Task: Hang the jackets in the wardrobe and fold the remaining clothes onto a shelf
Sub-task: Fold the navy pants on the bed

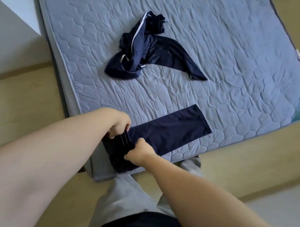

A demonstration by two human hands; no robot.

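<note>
Folding is underway at the near corner of the mattress [233, 48]. Navy pants [172, 130] are lying flat on it, w/ the far end stretching out straight over the quilting & the near end bunching up at the edge, partly hanging over the side. The left hand [119, 126] is gripping that bunched end from the upper side, fingers curling round the cloth. The right hand [139, 153] is clamping on the same end from the lower side, in a fist w/ fabric inside it. The two hands are sitting close together, w/ only a narrow band of cloth between them.

A second navy garment, the heap [144, 52] w/ a white stripe, is lying crumpled mid-mattress, well apart from the pants, w/ no hand on it (could be a track jacket or another pair of pants; can't tell from the tangle).

Progress, as a guess: partway. The pants are looking laid leg on leg & smoothed, but not yet folded down to shelf size, so that fold is prob the step in hand. After that they are needing a trip to the shelf. The heap is waiting to be sorted: hung if a jacket, folded if not. Wardrobe & shelf aren't showing, so what's already put away can't be judged.
</note>
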